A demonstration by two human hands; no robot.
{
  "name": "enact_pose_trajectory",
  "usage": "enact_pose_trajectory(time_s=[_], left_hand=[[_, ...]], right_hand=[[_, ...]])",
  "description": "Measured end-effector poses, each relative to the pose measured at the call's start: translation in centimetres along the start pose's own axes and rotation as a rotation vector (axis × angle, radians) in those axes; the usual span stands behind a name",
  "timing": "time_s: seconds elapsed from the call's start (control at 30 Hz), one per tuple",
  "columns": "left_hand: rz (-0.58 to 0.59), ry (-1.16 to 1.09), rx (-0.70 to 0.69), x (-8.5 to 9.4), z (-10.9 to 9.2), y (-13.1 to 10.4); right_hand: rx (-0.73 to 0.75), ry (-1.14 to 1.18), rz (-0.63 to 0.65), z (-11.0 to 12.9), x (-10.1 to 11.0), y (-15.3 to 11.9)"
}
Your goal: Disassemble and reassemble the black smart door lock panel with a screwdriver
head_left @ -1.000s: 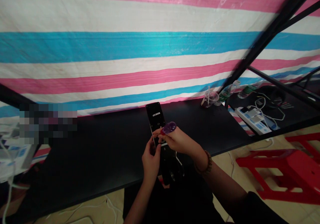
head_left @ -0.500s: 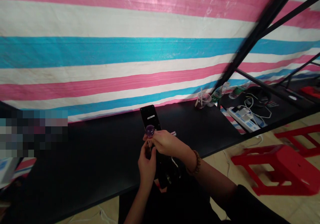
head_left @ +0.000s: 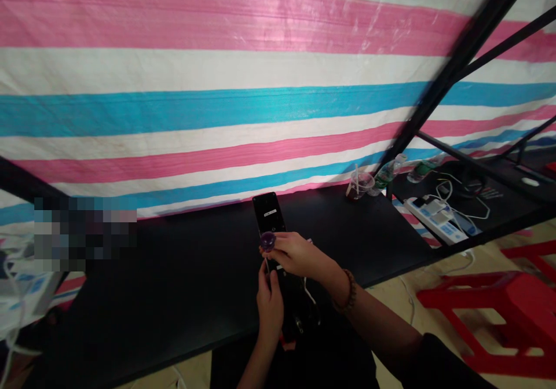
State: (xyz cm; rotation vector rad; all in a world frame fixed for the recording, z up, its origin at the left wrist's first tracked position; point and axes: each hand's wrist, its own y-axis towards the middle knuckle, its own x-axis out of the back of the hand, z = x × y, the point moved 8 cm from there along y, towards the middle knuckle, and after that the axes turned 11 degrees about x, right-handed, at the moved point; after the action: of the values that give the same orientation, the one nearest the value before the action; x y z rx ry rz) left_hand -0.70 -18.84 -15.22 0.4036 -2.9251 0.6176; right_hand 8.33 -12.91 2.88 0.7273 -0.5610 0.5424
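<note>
A round purple lollipop [head_left: 268,241] on a thin pale stick stands above the black table, in front of a dark phone [head_left: 269,212] with a small white label on its screen. My right hand [head_left: 299,256], with a beaded bracelet at the wrist, is closed in a pinch just under the lollipop's head. Below it, my left hand [head_left: 270,305] is closed with thumb and fingers at the stick's lower part. My fingers partly cover the stick and the phone's lower end.
A clear plastic cup [head_left: 359,185] and bottles [head_left: 391,170] stand at the table's back right. A white power strip [head_left: 436,218] with cables lies on the neighbouring table. Red stools [head_left: 499,308] stand at right. A striped sheet [head_left: 217,111] hangs behind the black table [head_left: 182,279].
The view has shifted, so the scene sits lower and further right. Both hands stay on the lollipop; its head looks darker and slightly tilted.
</note>
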Motion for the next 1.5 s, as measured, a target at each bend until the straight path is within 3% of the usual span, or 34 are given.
enact_pose_trajectory(time_s=[0.13, 0.43, 0.7, 1.03, 1.2, 1.37, 1.5], left_hand=[[0.006, 0.028, -0.016, 0.0, 0.0, 0.3], [-0.005, 0.034, -0.04, 0.4, -0.1, 0.2], [0.012, 0.048, -0.033, 0.3, 0.0, 0.4], [-0.007, 0.065, -0.048, 0.5, 0.6, 0.9], [0.003, 0.05, -0.043, 0.8, 0.3, 1.2], [-0.002, -0.062, -0.124, 1.5, -2.3, 2.9], [0.083, -0.079, -0.135, 1.1, -3.3, 4.4]], right_hand=[[-0.036, 0.042, -0.091, -0.2, 0.2, 0.0], [-0.025, 0.045, -0.065, -0.4, -0.1, -0.6], [0.083, 0.003, -0.196, 0.4, 0.8, -0.8], [0.022, -0.119, -0.213, -0.2, 0.7, -0.6], [0.015, -0.121, -0.072, 0.3, 0.5, -0.4], [-0.012, -0.237, 0.146, 1.0, 0.3, 0.1], [-0.064, -0.267, 0.134, 0.2, 0.4, 0.2]])
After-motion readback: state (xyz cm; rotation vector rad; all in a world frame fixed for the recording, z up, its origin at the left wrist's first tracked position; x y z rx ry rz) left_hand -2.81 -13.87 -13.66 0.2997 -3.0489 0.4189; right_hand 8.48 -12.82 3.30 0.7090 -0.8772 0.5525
